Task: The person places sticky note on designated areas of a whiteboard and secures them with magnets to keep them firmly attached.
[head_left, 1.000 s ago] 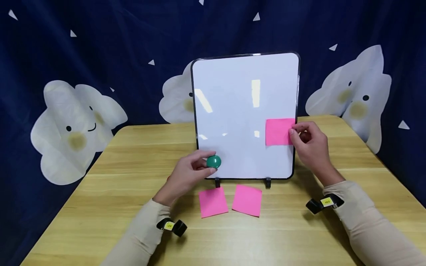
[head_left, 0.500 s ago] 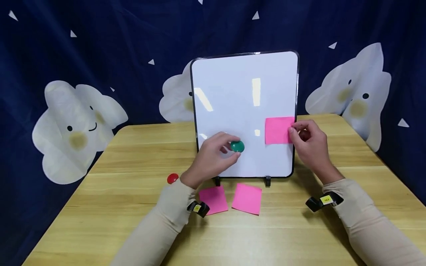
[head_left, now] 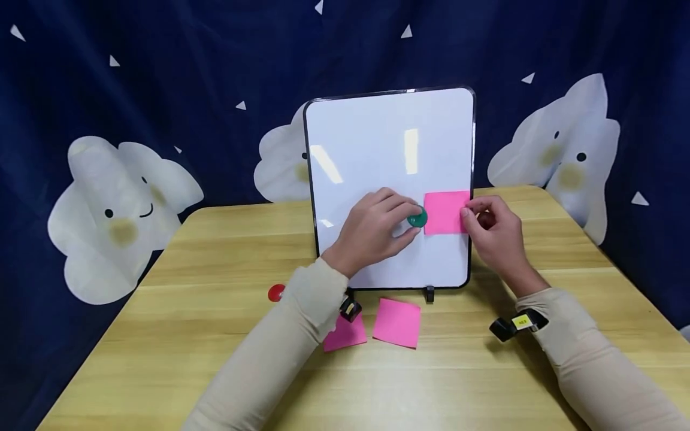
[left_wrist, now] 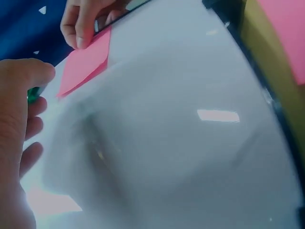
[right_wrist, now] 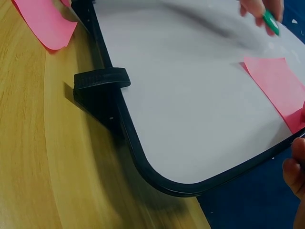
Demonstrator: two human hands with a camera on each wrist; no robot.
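Note:
My left hand pinches a round green magnet between thumb and fingers, in front of the whiteboard. The magnet is at the left edge of a pink sticky note in the head view; in the right wrist view a gap shows between the magnet and the note. My right hand holds that note by its right edge, against the board's right side. In the left wrist view the left hand hides most of the magnet.
Two more pink sticky notes lie on the wooden table before the board: one in plain sight, the other partly covered by the left wrist camera. A red magnet rests left of them. Black feet prop the board. Behind hangs a dark blue curtain.
My left hand has carried the green magnet right and up, from the board's lower left to the note's left edge. The red magnet has come into view. The right hand stays on the note.

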